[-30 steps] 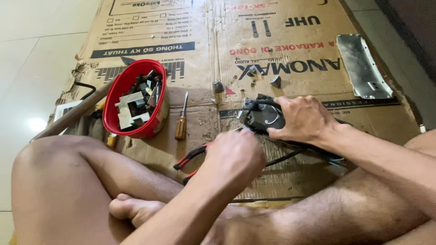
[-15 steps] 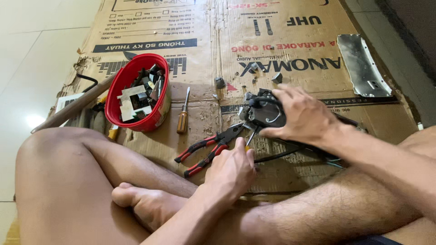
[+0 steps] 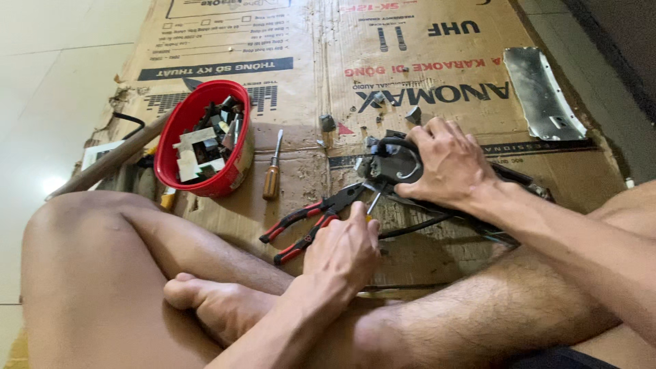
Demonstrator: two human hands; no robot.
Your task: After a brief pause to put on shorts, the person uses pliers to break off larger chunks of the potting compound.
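While pinned near the middle of the cardboard sheet by the clamped right hand, black motor assembly could shift. Left hand, fist shut on a screwdriver, might slip toward red-handled pliers just beside.

In the left part of the frame, the bowl is bright red. The pliers at centre have red and black handles. The screwdriver has an orange-brown handle. The cardboard is brown with dark and red print. The metal plate at upper right is grey.
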